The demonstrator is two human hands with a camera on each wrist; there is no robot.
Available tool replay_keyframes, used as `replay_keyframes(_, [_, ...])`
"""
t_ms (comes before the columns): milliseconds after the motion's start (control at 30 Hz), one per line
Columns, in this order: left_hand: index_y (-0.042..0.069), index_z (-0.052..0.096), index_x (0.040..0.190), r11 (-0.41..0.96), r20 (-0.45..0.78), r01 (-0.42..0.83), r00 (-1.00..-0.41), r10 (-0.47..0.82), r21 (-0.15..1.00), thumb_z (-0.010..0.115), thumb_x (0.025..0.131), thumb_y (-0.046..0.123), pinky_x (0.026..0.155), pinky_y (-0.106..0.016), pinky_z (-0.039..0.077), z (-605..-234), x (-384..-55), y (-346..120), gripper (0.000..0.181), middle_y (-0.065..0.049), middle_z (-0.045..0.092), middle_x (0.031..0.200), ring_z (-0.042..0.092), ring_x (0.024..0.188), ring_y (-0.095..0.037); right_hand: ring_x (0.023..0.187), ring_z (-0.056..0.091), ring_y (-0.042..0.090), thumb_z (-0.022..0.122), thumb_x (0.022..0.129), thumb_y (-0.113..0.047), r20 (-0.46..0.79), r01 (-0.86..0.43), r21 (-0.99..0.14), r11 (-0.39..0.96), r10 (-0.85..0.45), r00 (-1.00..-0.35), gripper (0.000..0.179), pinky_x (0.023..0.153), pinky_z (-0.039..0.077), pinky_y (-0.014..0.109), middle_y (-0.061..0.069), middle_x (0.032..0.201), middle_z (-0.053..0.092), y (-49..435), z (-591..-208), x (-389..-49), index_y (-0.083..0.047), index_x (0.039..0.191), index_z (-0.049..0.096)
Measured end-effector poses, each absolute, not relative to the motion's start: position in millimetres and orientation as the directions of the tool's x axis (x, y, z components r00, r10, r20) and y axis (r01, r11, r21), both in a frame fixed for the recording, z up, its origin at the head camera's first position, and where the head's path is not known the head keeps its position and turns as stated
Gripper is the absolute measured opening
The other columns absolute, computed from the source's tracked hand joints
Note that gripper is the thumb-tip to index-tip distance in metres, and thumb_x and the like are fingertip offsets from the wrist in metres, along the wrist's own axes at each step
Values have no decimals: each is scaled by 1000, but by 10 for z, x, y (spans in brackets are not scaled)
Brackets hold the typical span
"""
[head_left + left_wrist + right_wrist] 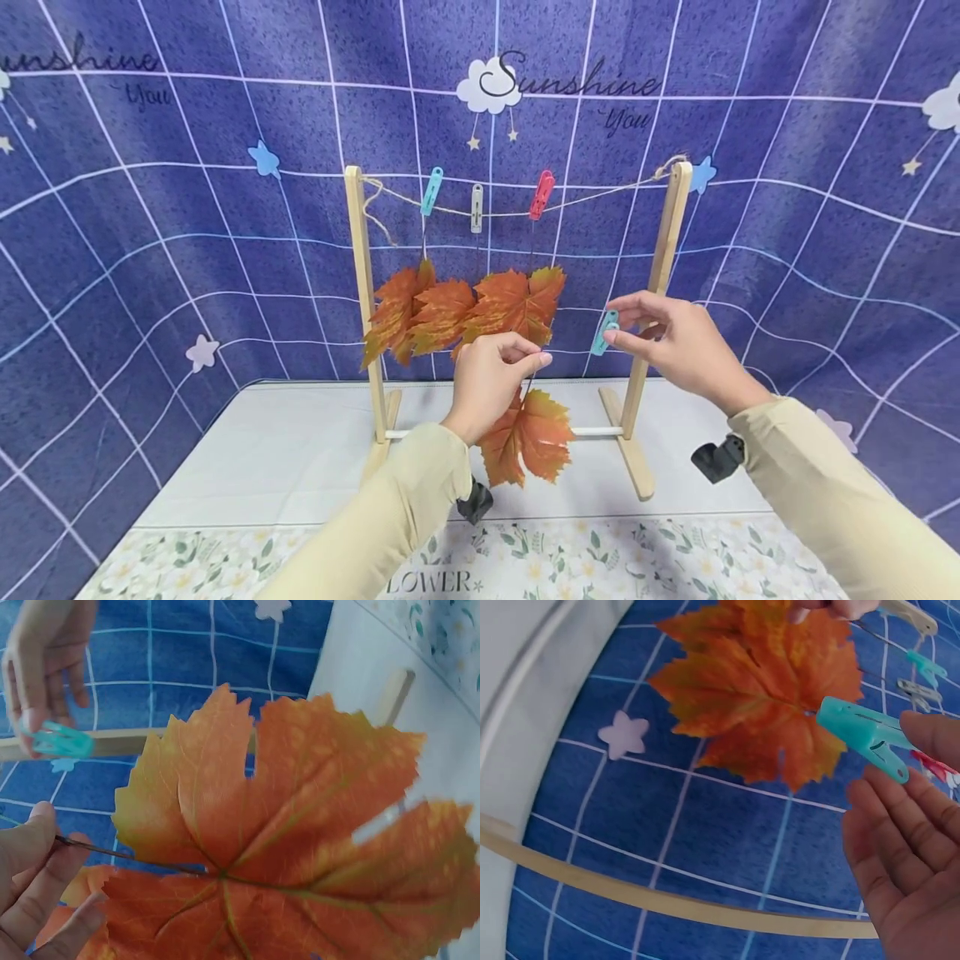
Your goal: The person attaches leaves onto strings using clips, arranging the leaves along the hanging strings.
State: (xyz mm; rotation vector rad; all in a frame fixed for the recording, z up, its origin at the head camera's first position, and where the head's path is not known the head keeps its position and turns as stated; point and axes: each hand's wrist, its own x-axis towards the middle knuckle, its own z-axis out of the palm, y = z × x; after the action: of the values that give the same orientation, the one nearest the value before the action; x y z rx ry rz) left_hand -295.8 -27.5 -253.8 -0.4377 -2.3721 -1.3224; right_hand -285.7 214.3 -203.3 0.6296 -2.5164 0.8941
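Observation:
My left hand (491, 379) pinches the thin stem of an orange maple leaf (525, 437), which hangs below the fingertips in front of the rack. In the left wrist view that leaf (300, 810) spreads wide with its veins showing. Over to the right, my right hand (671, 337) holds a teal clothespin (604, 333) between thumb and fingers, near the right post. The right wrist view shows this clothespin (862, 731) with its jaw end pointing away from the hand. Several similar leaves (457, 308) hang by their stems from the string, behind and above my left hand.
A wooden rack with a left post (362, 283) and right post (663, 242) carries a sagging string (592, 197). Teal (431, 192), grey (477, 208) and red (542, 195) clothespins grip it. The rack stands on a white table (285, 450) before a blue grid curtain (187, 217).

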Motion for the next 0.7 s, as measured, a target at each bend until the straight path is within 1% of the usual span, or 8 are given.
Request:
replay_keyframes(100, [20,80,91,532,488,453,-869,82,716,81,87,34,74,-35,48,-2477,-3023,-231,14,9,73,74,63,71,-11,90,68,22,76,94,-23,532,-562,-454,691,-296,-794,31,76,53,27,8,101,74,2158,-1911,-2879,-7,120,71])
replay_keyframes(200, [20,80,90,559,503,461,-860,88,690,80,88,36,74,-35,49,-2401,-3072,-192,16,9,73,76,65,77,-12,86,66,19,78,92,-19,566,-604,-404,687,-330,-755,26,72,52,22,4,94,73,2163,-1802,-2917,-8,115,74])
replay_keyframes(300, [21,79,90,594,511,458,-855,91,661,80,88,37,83,-37,48,-2317,-3117,-137,16,10,72,75,64,79,-12,82,66,19,79,91,-20,584,-625,-375,685,-349,-733,25,69,51,21,3,91,73,2165,-1682,-2962,-9,112,75])
replay_keyframes(400, [21,80,89,618,528,469,-843,100,631,79,89,37,92,-40,44,-2219,-3159,-61,16,10,72,75,64,79,-12,83,66,20,78,92,-19,595,-618,-372,693,-333,-732,22,71,51,21,4,93,73,2161,-1532,-2985,-11,112,75])
replay_keyframes(433, [21,80,89,621,534,475,-839,104,624,79,89,37,93,-41,43,-2187,-3175,-31,17,9,72,75,64,79,-12,84,66,20,78,92,-18,600,-615,-374,695,-324,-731,22,72,51,20,5,94,73,2162,-1483,-2994,-11,112,75])
replay_keyframes(500, [20,81,89,624,548,488,-829,112,610,79,89,37,91,-41,44,-2119,-3205,30,17,9,72,76,64,79,-13,85,66,19,78,92,-17,617,-601,-372,707,-296,-729,20,73,50,19,5,94,74,2163,-1386,-3003,-13,111,76])
replay_keyframes(633, [20,81,87,643,573,500,-812,115,580,79,89,37,82,-38,48,-2011,-3266,144,17,8,72,79,65,78,-12,81,63,12,79,91,-19,660,-585,-362,726,-243,-711,20,72,46,18,7,95,75,2186,-1237,-3059,-13,111,77])
replay_keyframes(700, [20,80,87,652,581,500,-806,111,570,79,89,37,81,-36,49,-1978,-3299,189,17,8,72,78,66,79,-11,78,61,9,79,91,-20,676,-578,-360,732,-223,-703,21,71,45,18,7,95,75,2202,-1180,-3097,-13,110,77])
